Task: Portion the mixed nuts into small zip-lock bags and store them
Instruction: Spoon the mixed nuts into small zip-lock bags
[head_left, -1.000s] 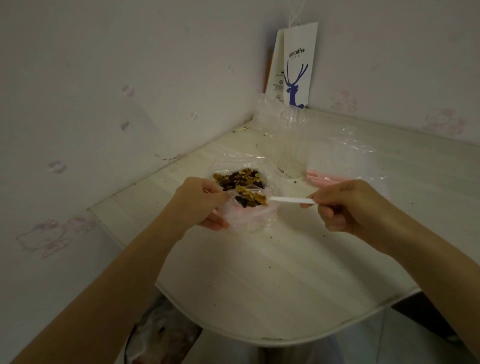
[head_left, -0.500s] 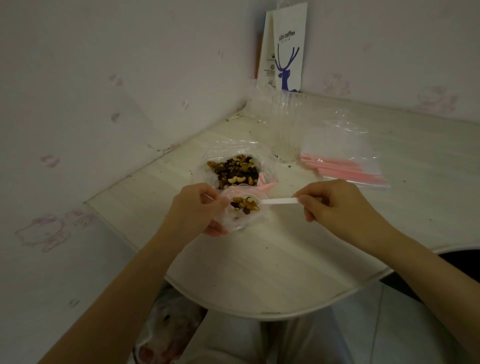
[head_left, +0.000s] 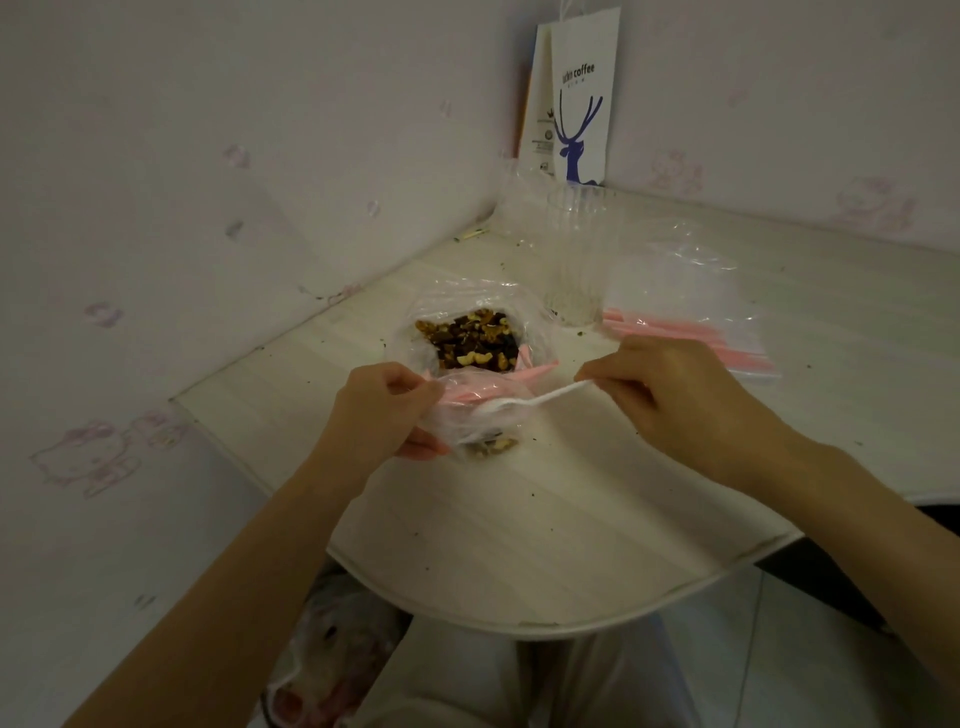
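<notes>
A large open plastic bag of mixed nuts (head_left: 470, 340) lies on the white table (head_left: 545, 545). Just in front of it my left hand (head_left: 382, 415) pinches the pink-zip mouth of a small zip-lock bag (head_left: 475, 415), which hangs with a few nuts (head_left: 491, 446) at its bottom. My right hand (head_left: 675, 400) grips the handle of a white plastic spoon (head_left: 540, 399); the spoon's bowl is tipped into the small bag's mouth.
A stack of empty pink-zip bags (head_left: 691, 332) lies to the right, behind my right hand. A clear ribbed glass (head_left: 574, 260) stands behind the nuts. A white coffee paper bag (head_left: 576, 98) leans in the wall corner. Crumbs dot the table; its curved front edge is near my lap.
The spoon, loaded with nuts above the small bag a second ago, has tipped into the bag's mouth. The nuts now sit at the bag's bottom.
</notes>
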